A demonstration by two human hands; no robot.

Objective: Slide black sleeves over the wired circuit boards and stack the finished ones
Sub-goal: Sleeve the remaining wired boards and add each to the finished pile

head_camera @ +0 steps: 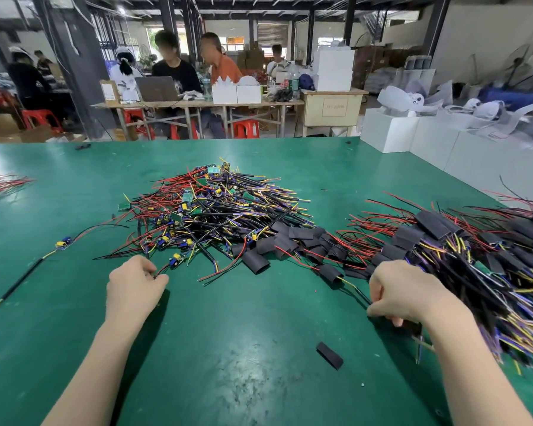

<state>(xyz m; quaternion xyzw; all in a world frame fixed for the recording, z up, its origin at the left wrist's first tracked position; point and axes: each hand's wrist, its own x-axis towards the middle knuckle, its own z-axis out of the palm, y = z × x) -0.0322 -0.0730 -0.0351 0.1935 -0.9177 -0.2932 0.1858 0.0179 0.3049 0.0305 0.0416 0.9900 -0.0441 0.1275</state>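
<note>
Green table (259, 348), seen from the head view. Left hand (134, 285) near the front left of the central heap of bare wired circuit boards (210, 210); fingers curled, pinching red and black wires of one small board (176, 260) at the heap's near edge. Right hand (403, 292) at the near left side of the stack of sleeved boards (474, 250) along the table's right edge; fingers curled round dark wires there. Loose black sleeves (293, 238) lie between heap and stack. One stray sleeve (329, 355) toward the near edge. A lone wired board (62, 243) sits toward the left edge.
</note>
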